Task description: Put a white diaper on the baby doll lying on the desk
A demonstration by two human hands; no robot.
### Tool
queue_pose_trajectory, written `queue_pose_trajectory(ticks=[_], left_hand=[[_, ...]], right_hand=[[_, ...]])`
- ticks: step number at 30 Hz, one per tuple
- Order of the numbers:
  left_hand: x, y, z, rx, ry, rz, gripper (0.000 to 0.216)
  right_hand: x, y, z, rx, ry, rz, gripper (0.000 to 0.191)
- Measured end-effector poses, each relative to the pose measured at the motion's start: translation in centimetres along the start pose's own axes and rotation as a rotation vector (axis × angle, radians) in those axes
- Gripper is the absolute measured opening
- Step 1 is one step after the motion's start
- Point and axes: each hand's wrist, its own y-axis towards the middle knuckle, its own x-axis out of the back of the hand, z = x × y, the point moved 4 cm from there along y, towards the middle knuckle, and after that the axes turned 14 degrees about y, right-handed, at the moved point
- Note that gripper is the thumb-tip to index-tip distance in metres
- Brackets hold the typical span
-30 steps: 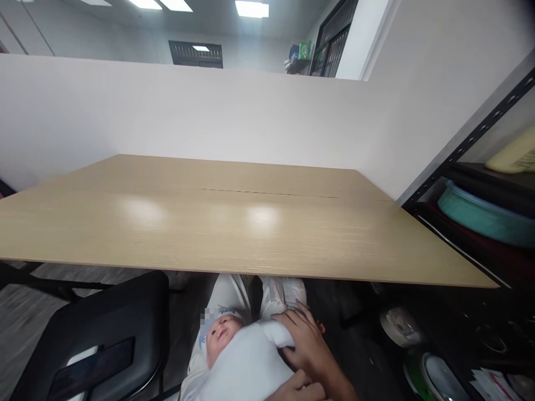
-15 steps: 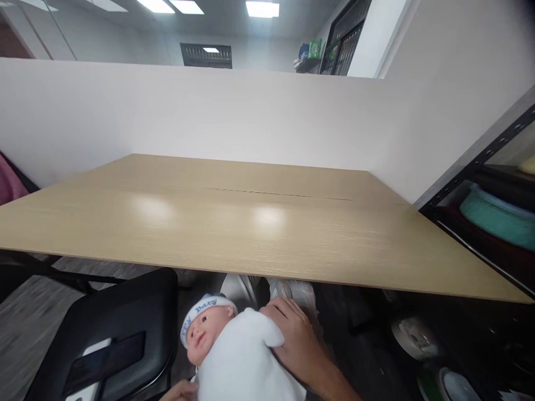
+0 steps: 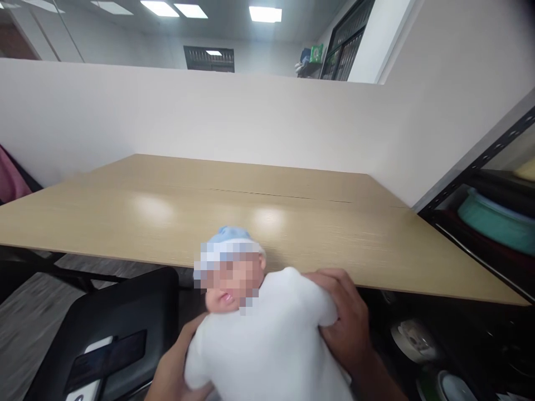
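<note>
A baby doll [image 3: 271, 334] in a white garment is held up at the table's front edge, facing me. It wears a light blue and white cap [image 3: 232, 239], and its head leans to the left. The upper part of its face is blurred by blocks. My left hand [image 3: 181, 356] is wrapped round the doll's side at the lower left. My right hand [image 3: 349, 317] grips its other side near the shoulder, fingers behind the white cloth. The doll's lower body runs out of the picture.
A light wooden table [image 3: 200, 209] spans the view before a white partition [image 3: 251, 117]. At left stands a black chair [image 3: 125, 312] with a dark phone [image 3: 106, 359] and a white object on it. A metal shelf [image 3: 472, 167] at right holds a teal basin-like item [image 3: 497, 220].
The doll has risen from below the table edge and now overlaps it. Both hands moved up with it, and my left hand has come further into view around its side.
</note>
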Motion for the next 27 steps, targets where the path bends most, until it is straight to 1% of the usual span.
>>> queue_pose_trajectory(ticks=[1, 2, 3, 5, 7, 9, 12, 15, 18, 21, 24, 27], left_hand=[[0.4, 1.6, -0.4, -0.046, -0.001, 0.022, 0.068], [0.7, 3.3, -1.0, -0.125, 0.005, 0.070, 0.069], [1.0, 5.2, -1.7, -0.190, 0.022, 0.119, 0.067], [1.6, 8.9, -3.2, -0.278, 0.052, 0.161, 0.061], [2.3, 12.6, -4.4, -0.332, 0.073, 0.168, 0.055], [2.7, 15.8, -5.0, -0.367, 0.104, 0.191, 0.052], [2.5, 19.3, -5.1, -0.374, 0.158, 0.247, 0.057], [1.8, 21.3, -4.7, -0.369, 0.209, 0.277, 0.056], [1.0, 22.4, -4.2, -0.360, 0.264, 0.266, 0.050], [0.5, 23.0, -3.8, -0.343, 0.312, 0.266, 0.044], [0.5, 23.8, -3.7, -0.333, 0.335, 0.264, 0.042], [0.5, 25.1, -3.4, -0.313, 0.362, 0.270, 0.042]], right_hand=[[0.6, 0.5, -0.6, -0.021, -0.040, -0.021, 0.047], [1.2, 0.9, -1.4, -0.049, -0.075, -0.041, 0.044], [1.6, 1.4, -2.3, -0.078, -0.103, -0.051, 0.041], [2.0, 2.1, -4.3, -0.125, -0.141, -0.039, 0.035], [1.8, 2.7, -6.5, -0.167, -0.175, 0.013, 0.033], [1.4, 2.9, -8.8, -0.206, -0.210, 0.074, 0.033], [0.5, 3.1, -11.9, -0.246, -0.251, 0.135, 0.030], [-0.4, 3.1, -14.3, -0.268, -0.272, 0.163, 0.025], [-1.0, 3.0, -16.1, -0.301, -0.293, 0.200, 0.024], [-1.5, 2.9, -17.3, -0.337, -0.326, 0.240, 0.023], [-1.8, 2.9, -18.1, -0.371, -0.357, 0.259, 0.022], [-2.4, 3.2, -18.9, -0.386, -0.381, 0.285, 0.020]])
